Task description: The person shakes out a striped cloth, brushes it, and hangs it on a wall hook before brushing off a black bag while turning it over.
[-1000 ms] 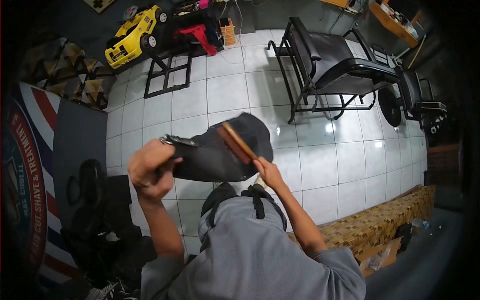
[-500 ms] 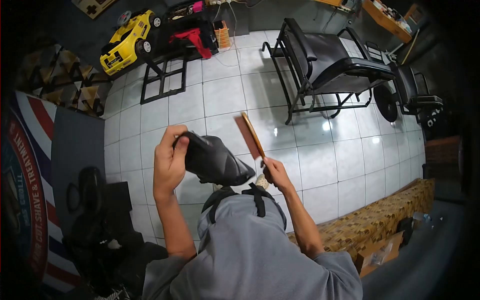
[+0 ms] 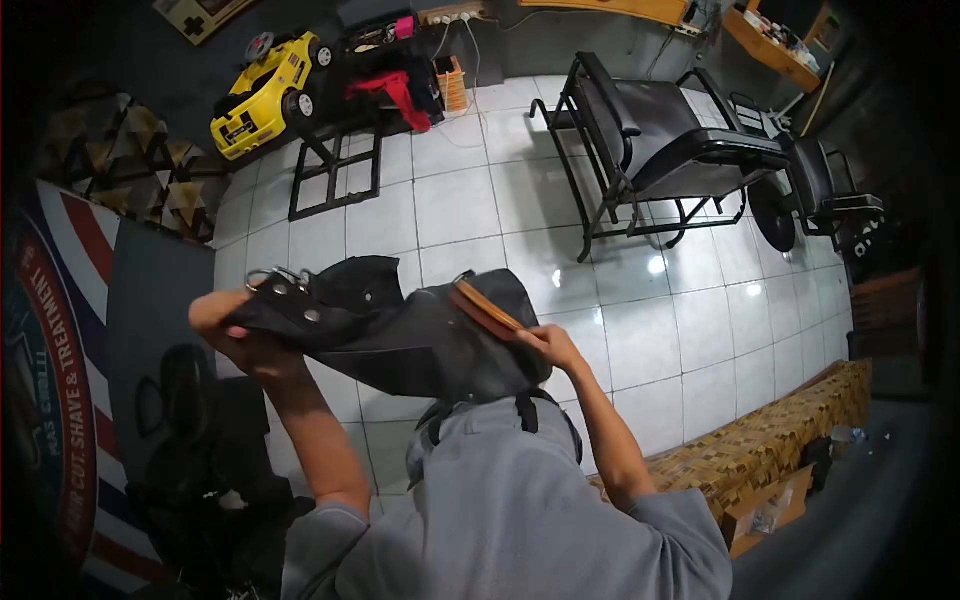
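A black leather-like bag (image 3: 400,335) with metal rivets and rings at its left end spans the space before my body. My left hand (image 3: 245,335) grips that end, its fingers partly hidden behind the material. On the right, my right hand (image 3: 552,347) is closed on the handle end of a brush (image 3: 488,308) with a wooden back and reddish-brown bristles. The brush lies against the bag's right part, slanting up to the left.
Black barber chair (image 3: 660,130) at the upper right, with another chair (image 3: 825,180) beyond it. A black metal frame (image 3: 340,180) is on the tiled floor, near a yellow toy car (image 3: 265,95). A patterned bench (image 3: 760,425) and cardboard box (image 3: 770,510) are lower right.
The bag has swung out and spread wider across the front. My left hand has moved left and turned. The brush, formerly apart from the bag, now rests against it.
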{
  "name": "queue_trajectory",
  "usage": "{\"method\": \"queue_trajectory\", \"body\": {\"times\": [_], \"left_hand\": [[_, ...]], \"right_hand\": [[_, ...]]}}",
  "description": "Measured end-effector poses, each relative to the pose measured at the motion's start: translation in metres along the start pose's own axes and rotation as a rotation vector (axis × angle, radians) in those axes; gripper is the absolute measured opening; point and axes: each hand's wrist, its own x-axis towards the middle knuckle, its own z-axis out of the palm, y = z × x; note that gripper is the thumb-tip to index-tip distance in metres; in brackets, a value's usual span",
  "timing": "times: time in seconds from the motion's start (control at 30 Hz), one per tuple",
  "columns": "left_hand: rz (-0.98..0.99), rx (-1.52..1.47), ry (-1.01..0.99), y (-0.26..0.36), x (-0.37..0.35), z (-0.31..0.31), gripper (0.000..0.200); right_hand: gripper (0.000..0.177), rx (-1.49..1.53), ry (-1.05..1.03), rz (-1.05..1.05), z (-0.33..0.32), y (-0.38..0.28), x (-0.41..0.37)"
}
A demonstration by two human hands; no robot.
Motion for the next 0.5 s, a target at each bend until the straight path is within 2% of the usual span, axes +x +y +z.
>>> {"method": "queue_trajectory", "body": {"times": [0.07,0.1,0.13,0.17,0.23,0.27,0.37,0.4,0.5], "left_hand": [[0.049,0.076,-0.106,0.001,0.009,0.019,0.043],[0.078,0.114,-0.16,0.004,0.016,0.034,0.038],[0.018,0.338,-0.233,0.012,0.021,0.05,0.032],[-0.037,0.558,-0.301,0.019,0.025,0.068,0.026],[-0.515,0.895,-0.407,0.029,0.025,0.092,0.022],[-0.53,0.895,-0.432,0.018,0.019,0.093,0.02],[-0.616,1.012,-0.428,-0.005,-0.003,0.094,0.018],[-0.668,1.019,-0.424,-0.008,-0.008,0.095,0.018],[-0.568,0.873,-0.436,-0.026,-0.029,0.089,0.018]], "right_hand": [[0.064,-0.204,-0.258,0.457,0.022,0.086,-0.026],[0.071,-0.426,-0.216,0.52,0.043,0.133,-0.036],[0.068,-0.621,-0.103,0.465,0.04,0.113,-0.063],[0.065,-0.535,-0.137,0.539,0.048,0.124,-0.071],[0.061,-0.367,-0.204,0.683,0.055,0.155,-0.078],[0.056,-0.297,-0.141,0.651,0.056,0.15,-0.082],[0.057,0.035,0.073,0.596,0.06,0.136,-0.076],[0.051,0.127,0.096,0.577,0.061,0.134,-0.07],[0.048,0.08,0.246,0.356,0.069,0.121,-0.051]]}}
